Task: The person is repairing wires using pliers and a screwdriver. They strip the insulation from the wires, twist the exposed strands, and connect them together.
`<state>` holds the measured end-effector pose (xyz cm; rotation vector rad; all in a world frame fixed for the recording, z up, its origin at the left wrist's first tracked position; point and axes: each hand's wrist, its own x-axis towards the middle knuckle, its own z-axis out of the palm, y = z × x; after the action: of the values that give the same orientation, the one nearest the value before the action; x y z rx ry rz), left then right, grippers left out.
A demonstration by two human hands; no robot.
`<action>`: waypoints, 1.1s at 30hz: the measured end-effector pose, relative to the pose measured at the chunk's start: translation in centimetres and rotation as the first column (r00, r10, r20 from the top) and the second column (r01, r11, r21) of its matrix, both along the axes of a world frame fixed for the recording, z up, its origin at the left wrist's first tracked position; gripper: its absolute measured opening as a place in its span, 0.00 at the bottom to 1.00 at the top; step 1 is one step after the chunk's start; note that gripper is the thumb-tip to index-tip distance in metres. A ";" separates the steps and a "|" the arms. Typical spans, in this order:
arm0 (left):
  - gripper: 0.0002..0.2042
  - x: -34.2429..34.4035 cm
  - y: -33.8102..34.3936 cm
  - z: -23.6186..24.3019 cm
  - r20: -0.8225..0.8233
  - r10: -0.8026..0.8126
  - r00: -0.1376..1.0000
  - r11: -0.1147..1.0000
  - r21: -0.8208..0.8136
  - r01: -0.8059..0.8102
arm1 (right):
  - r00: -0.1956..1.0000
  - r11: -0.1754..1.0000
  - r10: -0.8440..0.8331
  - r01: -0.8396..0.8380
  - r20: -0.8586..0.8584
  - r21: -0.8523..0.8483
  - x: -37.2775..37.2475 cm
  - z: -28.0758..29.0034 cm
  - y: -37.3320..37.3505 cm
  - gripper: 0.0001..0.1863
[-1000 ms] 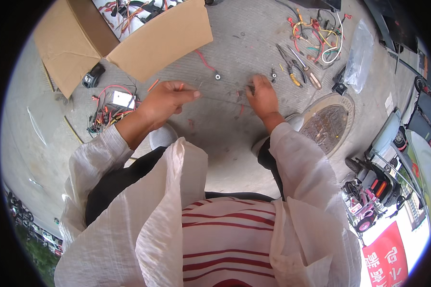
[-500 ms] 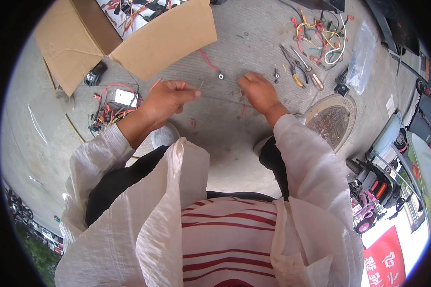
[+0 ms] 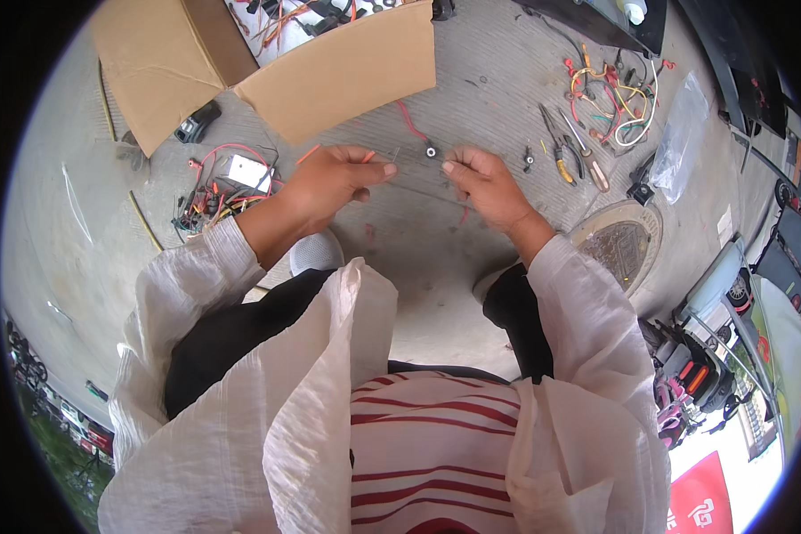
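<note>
While left fingers (image 3: 386, 169) hold wire (image 3: 369, 157), right fingers (image 3: 455, 169) apart, box edge (image 3: 356, 111) ahead

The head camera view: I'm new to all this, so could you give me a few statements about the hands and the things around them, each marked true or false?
1. The left hand holds a thin orange wire. True.
2. The cardboard box is closed. False: it stands open, with wires showing inside.
3. Pliers with a yellow handle lie to the right of the right hand. True.
4. The two hands are touching. False: there is a gap between them.
5. The clear plastic bag lies inside the box. False: it lies outside, to the right of the pliers.
</note>
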<state>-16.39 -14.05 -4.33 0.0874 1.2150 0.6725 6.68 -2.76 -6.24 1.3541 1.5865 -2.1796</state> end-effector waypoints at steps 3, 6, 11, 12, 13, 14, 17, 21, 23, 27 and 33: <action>0.09 0.5 0.3 0.4 0.047 0.065 0.997 0.997 -0.047 -0.062 | 0.926 0.857 -0.363 0.288 -0.103 -0.428 -1.8 2.8 -1.5 0.08; 0.09 0.4 1.0 1.0 0.087 -0.033 0.996 0.999 -0.008 0.034 | 0.857 0.767 -0.495 0.351 -0.146 -0.537 -3.1 3.7 -2.3 0.06; 0.10 0.6 1.1 1.4 0.091 0.044 0.995 0.999 -0.034 -0.041 | 0.822 0.740 -0.547 0.387 -0.158 -0.551 -4.0 4.0 -2.6 0.06; 0.10 0.7 1.2 1.5 0.082 0.074 0.994 0.996 -0.053 -0.070 | 0.845 0.772 -0.517 0.391 -0.138 -0.501 -4.0 3.8 -2.9 0.06; 0.10 0.7 1.2 1.6 0.070 0.077 0.995 0.996 -0.044 -0.074 | 0.867 0.805 -0.485 0.393 -0.112 -0.444 -3.7 3.4 -3.2 0.06; 0.10 0.4 1.1 1.6 0.059 0.078 0.995 0.997 -0.033 -0.076 | 0.887 0.835 -0.455 0.393 -0.083 -0.385 -3.2 3.0 -3.6 0.06; 0.10 -0.1 0.8 1.3 0.054 0.026 0.998 1.000 0.014 -0.027 | 0.945 0.934 -0.304 0.270 0.122 0.236 -0.4 -0.4 -6.1 0.05; 0.09 0.3 0.8 1.3 0.001 -0.075 0.997 0.996 0.055 0.075 | 0.904 0.748 -0.336 0.086 0.263 0.658 4.3 -4.6 -5.1 0.06; 0.09 0.2 0.5 1.0 -0.012 -0.125 0.992 0.985 0.116 0.126 | 0.923 0.570 -0.186 -0.177 0.336 0.802 5.3 -4.1 -3.4 0.09; 0.08 0.3 0.2 1.0 -0.111 -0.209 0.972 0.931 0.280 0.233 | 0.880 0.429 0.123 -0.464 0.459 0.775 5.5 -3.4 -1.9 0.12; 0.07 0.3 0.5 1.9 -0.082 -0.219 0.972 0.919 0.317 0.234 | 0.827 0.312 0.322 -0.552 0.461 0.773 4.2 -2.9 -1.1 0.11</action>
<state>-16.05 -13.56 -2.46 0.5159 1.1062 0.6635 10.88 -3.84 -9.16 0.9880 2.7376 -0.7192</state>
